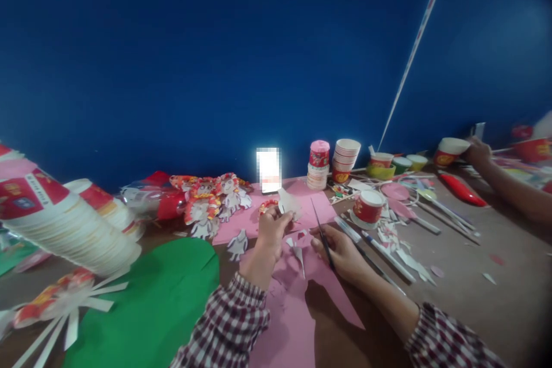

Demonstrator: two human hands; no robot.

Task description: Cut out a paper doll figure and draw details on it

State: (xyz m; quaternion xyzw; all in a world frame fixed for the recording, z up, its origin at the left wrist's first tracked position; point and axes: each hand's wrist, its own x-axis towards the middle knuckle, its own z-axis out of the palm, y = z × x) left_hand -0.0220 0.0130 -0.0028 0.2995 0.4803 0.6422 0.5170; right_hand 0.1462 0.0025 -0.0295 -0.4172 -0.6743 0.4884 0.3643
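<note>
My left hand (272,236) pinches a small white paper piece (288,201) above the pink paper (317,210). Just to its right, my right hand (340,256) grips dark scissors (324,241), whose blades point up and away from me. The blades are apart from the paper piece. A red-and-orange scrap (268,206) shows by my left fingers; I cannot tell whether it is held. Paper offcuts (297,256) lie below my hands. A grey-white cut-out figure (237,244) rests left of my left wrist.
Paper dolls (202,210) are heaped at the left, beside a green sheet (150,299) and long stacked paper cups (73,230). More cups (347,155) stand at the back. Pens (388,259), scraps and a red object (463,190) lie right, where another person's hand (478,152) touches a cup.
</note>
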